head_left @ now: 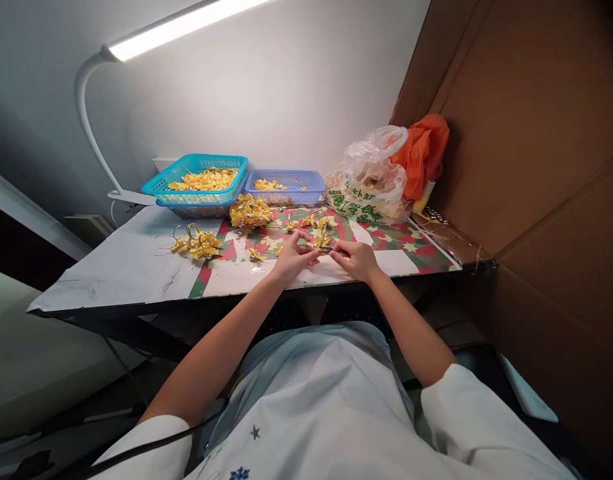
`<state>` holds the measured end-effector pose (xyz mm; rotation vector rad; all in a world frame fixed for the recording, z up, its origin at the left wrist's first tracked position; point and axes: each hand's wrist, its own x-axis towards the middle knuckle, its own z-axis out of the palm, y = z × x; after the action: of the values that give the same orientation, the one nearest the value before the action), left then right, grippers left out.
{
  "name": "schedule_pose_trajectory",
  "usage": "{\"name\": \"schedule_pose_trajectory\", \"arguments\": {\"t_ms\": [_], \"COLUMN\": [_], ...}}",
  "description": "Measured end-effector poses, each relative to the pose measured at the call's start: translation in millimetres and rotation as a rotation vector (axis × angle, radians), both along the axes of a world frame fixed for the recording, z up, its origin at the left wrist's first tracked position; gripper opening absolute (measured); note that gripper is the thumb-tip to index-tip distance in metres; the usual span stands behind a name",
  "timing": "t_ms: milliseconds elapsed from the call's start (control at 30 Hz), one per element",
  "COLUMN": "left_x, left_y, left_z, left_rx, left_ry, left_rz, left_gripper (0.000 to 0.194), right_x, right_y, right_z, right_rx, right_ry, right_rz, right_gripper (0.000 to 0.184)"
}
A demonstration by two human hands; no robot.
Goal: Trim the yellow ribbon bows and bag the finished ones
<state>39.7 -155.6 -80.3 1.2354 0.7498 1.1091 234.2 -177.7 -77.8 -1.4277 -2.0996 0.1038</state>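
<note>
My left hand (293, 257) and my right hand (356, 259) meet near the front of the table (131, 267), both with fingers pinched. Between them is a small gold ribbon piece (321, 241), held by the left fingers. My right hand grips a thin dark tool (331, 250) whose tip points at the ribbon; I cannot make out what kind of tool it is. More gold ribbon bows (196, 243) lie to the left on the table, and a bigger heap (249, 212) sits behind my hands.
A turquoise basket (201, 180) and a purple basket (286, 187) with yellow pieces stand at the back. A clear plastic bag (369, 180) and an orange bag (421, 153) sit back right. Cardboard wall (536, 167) on the right. White desk lamp (136, 47) overhead.
</note>
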Motion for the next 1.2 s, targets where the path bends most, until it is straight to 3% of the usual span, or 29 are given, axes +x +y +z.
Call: {"name": "schedule_pose_trajectory", "arguments": {"t_ms": [1200], "left_x": [-1.4], "left_y": [-2.8], "left_z": [5.5], "left_rx": [-0.087], "left_ry": [0.007], "left_rz": [0.009], "left_gripper": [0.059], "right_x": [-1.2], "right_y": [-3.6], "right_z": [-4.8], "right_rx": [0.139], "right_ry": [-0.154], "right_rz": [-0.059], "right_gripper": [0.044]}}
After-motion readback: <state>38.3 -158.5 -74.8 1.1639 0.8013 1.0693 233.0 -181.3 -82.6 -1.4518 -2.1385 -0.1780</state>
